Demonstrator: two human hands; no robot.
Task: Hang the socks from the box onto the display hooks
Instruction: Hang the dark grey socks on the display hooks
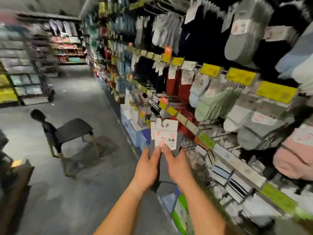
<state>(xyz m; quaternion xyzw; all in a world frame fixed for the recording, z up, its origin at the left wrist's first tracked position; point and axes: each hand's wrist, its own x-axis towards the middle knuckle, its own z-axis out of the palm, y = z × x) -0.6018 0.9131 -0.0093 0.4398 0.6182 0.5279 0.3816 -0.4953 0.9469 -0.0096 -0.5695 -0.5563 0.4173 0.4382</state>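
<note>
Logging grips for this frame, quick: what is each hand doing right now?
Left hand: holds the sock pack, thumb on its lower edge.
Right hand: holds the same sock pack, thumb on its card.

Your left hand (pixel 149 167) and right hand (pixel 177 165) hold the sock pack (pixel 166 134) between them, straight ahead; the display hooks (pixel 210 133) run along your right (packs hanging on most), the chair (pixel 67 133) stands to your left.

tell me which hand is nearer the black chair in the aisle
Left. The left hand grips the grey sock pack on the side facing the black chair; the right hand grips its far side, by the display rack.
</note>
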